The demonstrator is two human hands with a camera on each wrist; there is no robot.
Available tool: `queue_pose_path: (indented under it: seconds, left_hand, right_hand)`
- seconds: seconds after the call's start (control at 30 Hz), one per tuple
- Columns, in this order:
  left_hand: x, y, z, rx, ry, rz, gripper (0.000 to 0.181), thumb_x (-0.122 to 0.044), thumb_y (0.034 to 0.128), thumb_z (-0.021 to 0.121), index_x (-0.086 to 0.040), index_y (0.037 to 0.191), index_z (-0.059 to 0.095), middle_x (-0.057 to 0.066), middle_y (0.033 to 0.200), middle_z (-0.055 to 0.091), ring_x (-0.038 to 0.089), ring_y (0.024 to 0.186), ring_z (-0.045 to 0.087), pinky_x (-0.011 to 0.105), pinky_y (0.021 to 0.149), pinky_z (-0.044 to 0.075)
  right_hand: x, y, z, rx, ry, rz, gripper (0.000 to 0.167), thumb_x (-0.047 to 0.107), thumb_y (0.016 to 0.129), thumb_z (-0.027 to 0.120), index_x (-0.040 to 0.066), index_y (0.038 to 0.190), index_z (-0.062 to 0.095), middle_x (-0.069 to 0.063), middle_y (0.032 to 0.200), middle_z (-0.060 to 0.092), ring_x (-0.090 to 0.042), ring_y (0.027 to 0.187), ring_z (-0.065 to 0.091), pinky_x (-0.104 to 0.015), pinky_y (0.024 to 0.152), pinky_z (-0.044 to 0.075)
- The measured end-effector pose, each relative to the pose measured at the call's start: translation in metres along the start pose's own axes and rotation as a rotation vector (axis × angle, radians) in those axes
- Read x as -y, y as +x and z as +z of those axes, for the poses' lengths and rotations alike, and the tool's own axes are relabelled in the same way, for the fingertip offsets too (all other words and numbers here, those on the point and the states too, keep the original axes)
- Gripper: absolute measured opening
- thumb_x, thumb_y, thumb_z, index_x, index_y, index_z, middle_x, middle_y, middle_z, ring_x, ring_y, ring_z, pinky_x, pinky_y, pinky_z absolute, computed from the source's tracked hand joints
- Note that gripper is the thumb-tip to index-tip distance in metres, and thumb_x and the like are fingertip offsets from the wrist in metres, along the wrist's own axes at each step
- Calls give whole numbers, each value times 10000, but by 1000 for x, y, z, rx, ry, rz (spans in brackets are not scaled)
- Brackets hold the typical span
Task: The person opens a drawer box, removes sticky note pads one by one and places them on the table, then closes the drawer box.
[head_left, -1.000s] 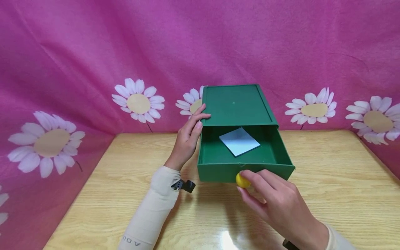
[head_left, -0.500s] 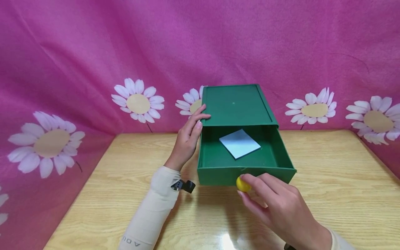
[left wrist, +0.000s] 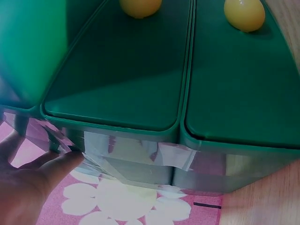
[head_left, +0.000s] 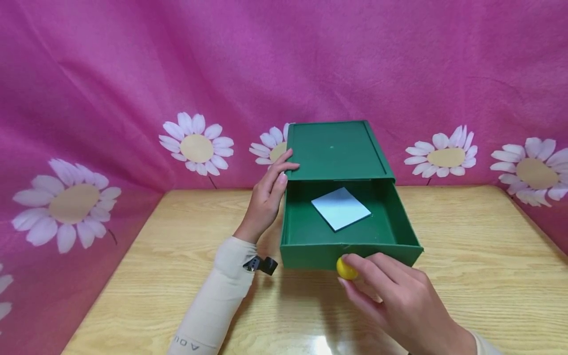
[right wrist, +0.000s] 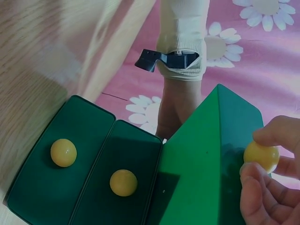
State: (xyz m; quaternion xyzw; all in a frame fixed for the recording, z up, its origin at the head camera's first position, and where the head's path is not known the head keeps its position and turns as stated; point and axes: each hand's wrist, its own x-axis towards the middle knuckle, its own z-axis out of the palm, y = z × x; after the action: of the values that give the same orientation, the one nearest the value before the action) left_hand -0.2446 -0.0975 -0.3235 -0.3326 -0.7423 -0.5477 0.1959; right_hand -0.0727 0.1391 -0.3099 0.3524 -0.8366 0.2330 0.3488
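Observation:
A green drawer cabinet (head_left: 339, 150) stands on the table, its top drawer (head_left: 306, 257) pulled far out. Inside that drawer lies a pale square pad (head_left: 340, 208), turned at an angle. My right hand (head_left: 399, 291) pinches the yellow round knob (head_left: 346, 268) on the drawer front between thumb and fingers, as the right wrist view also shows. On the cabinet's left side my left hand (head_left: 266, 199) rests with extended fingers, the fingertips reaching the top edge. In the left wrist view the thumb (left wrist: 63, 164) touches the cabinet's side wall (left wrist: 136, 157).
Two lower drawers, one with a yellow knob (right wrist: 123, 183) and the lowest with another knob (right wrist: 63, 153), are pushed in. The wooden table (head_left: 177, 236) reaches back to a pink cloth (head_left: 284, 59) with daisies. A dark wrist strap (head_left: 259, 264) sits on the left sleeve.
My right hand has drawn the top drawer a little further out toward me, and the pad has come along with it. The left hand has stayed where it was.

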Motion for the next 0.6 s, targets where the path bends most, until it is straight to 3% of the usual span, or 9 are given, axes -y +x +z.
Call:
queue_pose_path:
  seconds: [0.17,0.37,0.6]
  left_hand:
    - [1,1,0,-1,11,7,353,-292,1039,364,-181,1331,528,-55,1546,335,100,1426,261,355,1091,356]
    - [-1,0,0,-2,11,9,340,-216,1038,366,-158,1330,529,-47,1544,338,95,1424,260,361,1102,343]
    - [-31,-1,-3,5,-10,-15,339,-98,1019,363,-13,1311,513,110,1537,339,187,1432,270,411,1102,342]
  right_hand:
    - [2,-1,-2,7,-2,-3,470,523,950,465,140,1060,713,102,818,638,7,663,597,-191,636,547]
    - [2,-4,-1,10,7,-17,456,509,957,461,141,1058,712,96,807,636,17,653,577,-170,638,538]
    - [5,-6,-1,13,17,-15,457,511,960,469,138,1068,712,105,832,645,9,672,600,-157,654,533]
